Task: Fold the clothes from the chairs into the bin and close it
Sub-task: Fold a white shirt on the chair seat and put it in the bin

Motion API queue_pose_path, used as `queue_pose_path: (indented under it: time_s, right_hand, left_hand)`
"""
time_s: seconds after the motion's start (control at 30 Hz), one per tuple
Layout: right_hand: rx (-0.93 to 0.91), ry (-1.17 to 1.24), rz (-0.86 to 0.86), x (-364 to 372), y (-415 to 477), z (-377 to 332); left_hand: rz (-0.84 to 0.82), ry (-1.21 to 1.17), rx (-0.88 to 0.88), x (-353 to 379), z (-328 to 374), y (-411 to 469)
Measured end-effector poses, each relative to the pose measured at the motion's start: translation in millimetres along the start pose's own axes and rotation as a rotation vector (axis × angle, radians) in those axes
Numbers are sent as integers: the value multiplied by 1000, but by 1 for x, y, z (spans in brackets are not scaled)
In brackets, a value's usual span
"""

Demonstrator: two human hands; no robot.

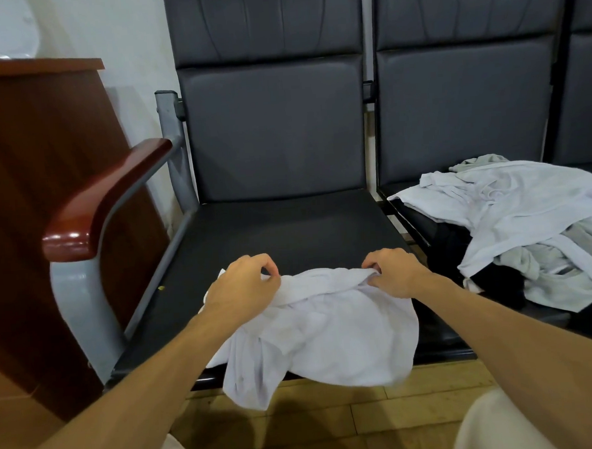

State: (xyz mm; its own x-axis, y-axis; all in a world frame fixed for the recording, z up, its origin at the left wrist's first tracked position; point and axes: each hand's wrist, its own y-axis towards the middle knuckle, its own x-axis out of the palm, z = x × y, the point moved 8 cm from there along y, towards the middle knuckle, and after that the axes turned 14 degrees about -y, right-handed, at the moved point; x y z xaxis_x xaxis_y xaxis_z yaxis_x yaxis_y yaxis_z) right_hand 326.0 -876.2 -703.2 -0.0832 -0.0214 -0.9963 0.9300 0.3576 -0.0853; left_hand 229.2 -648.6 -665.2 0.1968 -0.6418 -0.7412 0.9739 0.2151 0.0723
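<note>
A white garment (327, 329) lies on the front of the left chair's dark seat (288, 231), its lower part hanging over the seat's front edge. My left hand (246, 285) pinches the garment's top edge on the left. On the right, my right hand (393, 274) pinches the same edge. A heap of white, grey and black clothes (528, 226) covers the seat of the chair to the right. No bin is in view.
The left chair has a red-brown wooden armrest (104, 200) on a grey metal frame. A dark wooden cabinet (27, 169) stands to its left against the wall. Wooden floor (332, 421) runs below the seats.
</note>
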Motion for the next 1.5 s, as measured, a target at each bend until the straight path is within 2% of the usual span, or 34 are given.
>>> queue_pose_path:
  time_s: [0.07, 0.23, 0.33, 0.43, 0.53, 0.6, 0.67, 0.73, 0.8, 0.97, 1.17, 1.27, 1.5]
  right_hand:
    - [-16, 67, 51, -8, -1, 1]
    - [-13, 287, 158, -26, -6, 20]
    - [-15, 427, 176, -37, -17, 25]
    - [-23, 780, -30, -33, -30, 21]
    - [29, 863, -105, -30, -32, 22]
    - [104, 784, -67, -28, -28, 29]
    - [115, 515, -51, -24, -24, 33]
    - [54, 299, -58, -15, -22, 30]
    - [-15, 199, -64, -9, -22, 24]
    - [-227, 191, 32, -23, -23, -14]
    - [-450, -132, -21, -1, -26, -64]
    - [-453, -76, -113, 11, -27, -65]
    - [-454, -247, 1, 3, -26, -69]
  left_hand:
    - [-82, 32, 45, 9, 9, -4]
    - [-498, 221, 84, 44, 6, -21]
    - [-470, 169, 103, 40, 3, -15]
    - [-394, 116, 106, 34, 4, -7]
    - [-251, 80, 79, 24, 3, 1]
    - [-148, 17, 6, 16, -1, 6]
    - [-86, -9, -59, 10, -3, 9]
    - [-71, -5, -91, 10, -4, 10]
    - [-85, 5, -107, 13, -5, 9]
    - [-122, 5, -152, 15, -15, 8]
    - [-113, -83, -151, 11, -11, 4]
    - [-113, -93, -120, 7, -7, 0]
    - [-102, -116, -141, 1, -10, -1]
